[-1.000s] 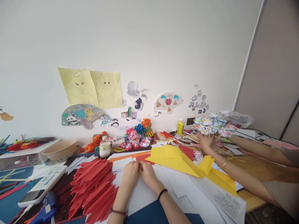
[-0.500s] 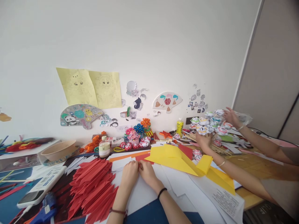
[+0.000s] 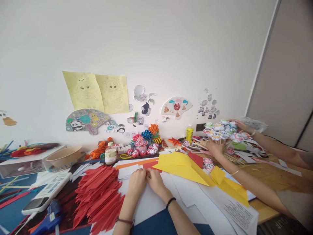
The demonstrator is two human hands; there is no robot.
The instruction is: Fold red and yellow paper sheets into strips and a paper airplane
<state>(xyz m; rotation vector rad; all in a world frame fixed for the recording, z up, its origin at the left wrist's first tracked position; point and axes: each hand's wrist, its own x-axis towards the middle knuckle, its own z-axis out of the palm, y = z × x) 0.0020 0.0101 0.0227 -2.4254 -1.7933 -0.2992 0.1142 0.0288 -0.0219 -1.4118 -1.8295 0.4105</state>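
My left hand and my right hand are close together over white paper sheets, fingers curled and meeting at the tips. Whatever they pinch, if anything, is hidden behind the knuckles. Left of my left hand lies a big pile of folded red paper strips. Small white paper pieces sit just beyond it. To the right of my right hand, a folded yellow paper sheet rests over the white sheets.
At right, a co-worker's hands hold a bunch of crumpled-paper flowers on sticks. A glue bottle, a beige bowl, a white power strip, a blue glue gun and a yellow bottle stand or lie around.
The view has shifted slightly, so most things appear a little further right. My hands keep the same pose. The co-worker's far hand has come lower onto the paper flowers.
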